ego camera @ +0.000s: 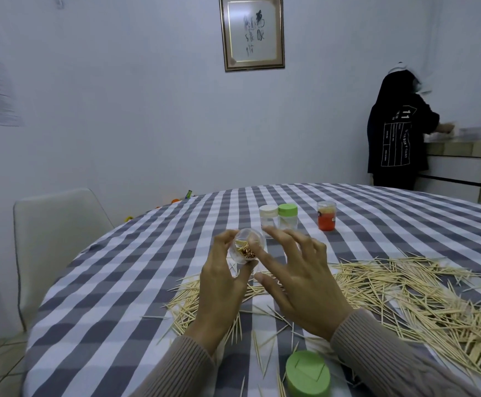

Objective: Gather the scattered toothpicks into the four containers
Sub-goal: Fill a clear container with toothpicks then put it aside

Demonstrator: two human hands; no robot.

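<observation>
From the head camera I count 4 containers. 1 clear container (246,246) is lifted off the cloth at about 11 o'clock from my hands' meeting point, tipped with its open mouth toward me; a few toothpicks lie inside it. My left hand (222,285) grips it, fingers curled over its far side and the thumb under its near edge. My right hand (299,285) hovers just beside it at 3 o'clock with fingers spread and straight, pinching nothing; whether the forefinger touches the rim I cannot tell.

The other 3 stand upright at 12 to 1 o'clock: a white-lidded container (268,220) touching a green-lidded container (288,217), and, apart to their right, an orange container (326,215) with a clear cap. 1 loose green lid (308,373) lies at 6 o'clock, flat on the checked tablecloth (119,282).

The scattered toothpicks (405,296) are pale, thin, pointed sticks, too many to count, strewn in a wide band from under my wrists out to 3 and 4 o'clock.

1 white chair (58,239) stands at 9 o'clock. 1 person in black (399,133) stands at 1 o'clock, and 1 framed picture (252,31) hangs at 12.
</observation>
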